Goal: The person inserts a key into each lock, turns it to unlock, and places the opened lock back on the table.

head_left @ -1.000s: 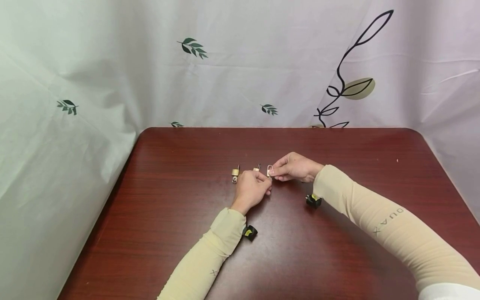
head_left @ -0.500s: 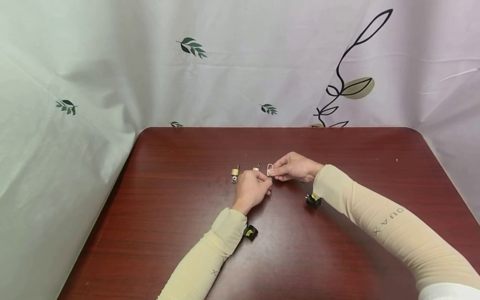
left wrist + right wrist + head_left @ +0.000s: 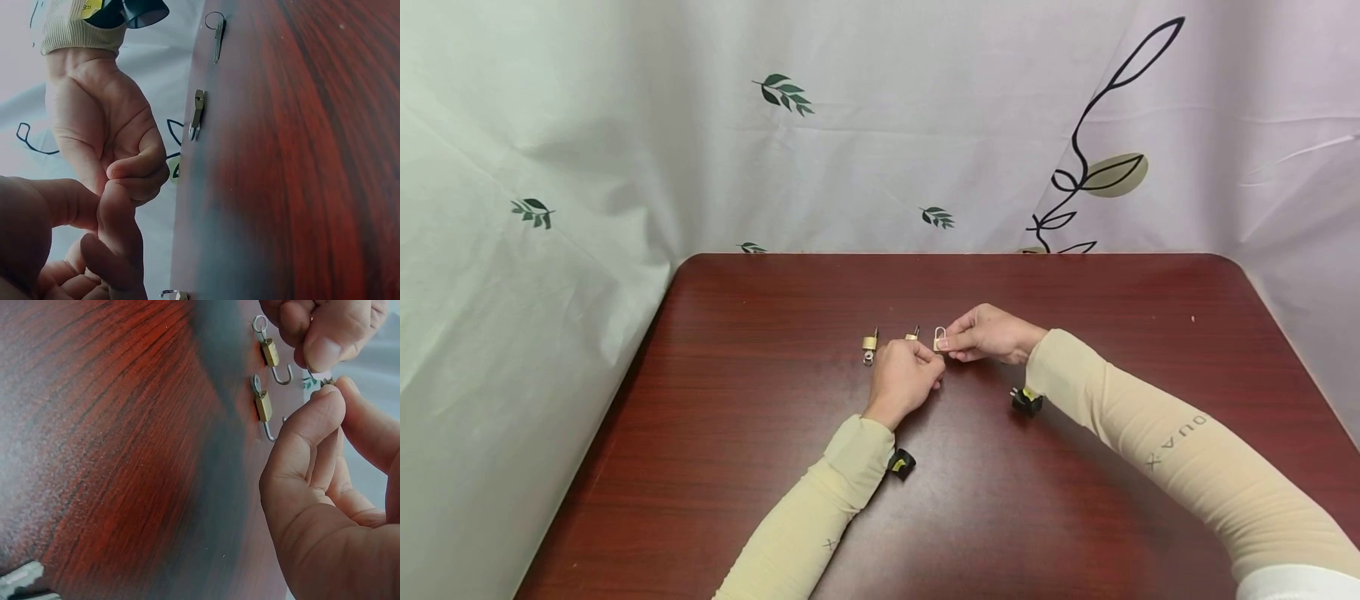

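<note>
My right hand (image 3: 991,335) pinches a small brass padlock (image 3: 940,343) between thumb and fingertips, with its silver shackle pointing up. Just below the lock, my left hand (image 3: 902,377) pinches a small key, mostly covered by the fingers; a thin metal edge shows by the thumb in the right wrist view. Left of the hands lies a brass padlock (image 3: 869,343) with its shackle swung out and a key in it. Another such padlock (image 3: 262,406) lies nearer, partly behind my left hand in the head view.
Past the hands, the left wrist view shows another padlock (image 3: 197,111) and a key on a ring (image 3: 217,39) on the table. Keys (image 3: 24,578) peek in at a corner of the right wrist view. A patterned curtain (image 3: 865,150) hangs behind the dark red table (image 3: 760,400).
Almost nothing differs. Both hands stay together at the padlock; its shackle shows slightly more upright, and its body a little clearer, than a second ago.
</note>
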`<act>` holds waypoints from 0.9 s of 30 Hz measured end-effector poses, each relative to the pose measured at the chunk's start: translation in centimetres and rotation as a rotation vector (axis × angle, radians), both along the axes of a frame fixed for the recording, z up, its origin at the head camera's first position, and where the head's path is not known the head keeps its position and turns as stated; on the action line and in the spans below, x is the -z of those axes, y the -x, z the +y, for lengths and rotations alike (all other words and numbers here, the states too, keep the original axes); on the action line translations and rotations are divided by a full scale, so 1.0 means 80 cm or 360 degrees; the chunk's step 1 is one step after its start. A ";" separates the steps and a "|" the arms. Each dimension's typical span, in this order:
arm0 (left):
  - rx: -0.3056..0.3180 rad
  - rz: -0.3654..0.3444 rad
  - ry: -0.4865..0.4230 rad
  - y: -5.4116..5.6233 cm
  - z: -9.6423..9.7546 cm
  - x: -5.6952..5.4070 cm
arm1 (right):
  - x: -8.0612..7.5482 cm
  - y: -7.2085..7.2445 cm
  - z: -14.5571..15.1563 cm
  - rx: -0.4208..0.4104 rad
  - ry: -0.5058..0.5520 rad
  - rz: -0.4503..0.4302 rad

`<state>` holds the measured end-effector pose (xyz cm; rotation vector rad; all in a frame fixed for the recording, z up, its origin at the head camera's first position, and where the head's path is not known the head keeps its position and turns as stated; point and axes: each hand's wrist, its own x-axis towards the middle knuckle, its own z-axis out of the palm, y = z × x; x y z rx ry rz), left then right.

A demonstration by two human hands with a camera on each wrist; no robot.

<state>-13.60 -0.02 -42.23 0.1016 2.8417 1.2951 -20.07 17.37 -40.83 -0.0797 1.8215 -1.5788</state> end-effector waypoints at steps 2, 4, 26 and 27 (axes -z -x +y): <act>-0.0008 0.0039 0.0027 -0.001 0.000 0.000 | 0.000 0.000 0.000 0.0001 -0.0002 0.0003; -0.0014 0.0106 0.0080 -0.002 0.001 0.000 | 0.000 0.000 0.000 0.0000 -0.0001 0.0010; 0.0067 -0.0135 -0.0132 0.001 -0.001 0.004 | 0.000 -0.003 0.000 0.0000 -0.0015 0.0124; 0.0070 -0.0145 -0.0135 0.001 -0.001 0.003 | -0.001 -0.003 0.001 -0.0015 -0.0011 0.0130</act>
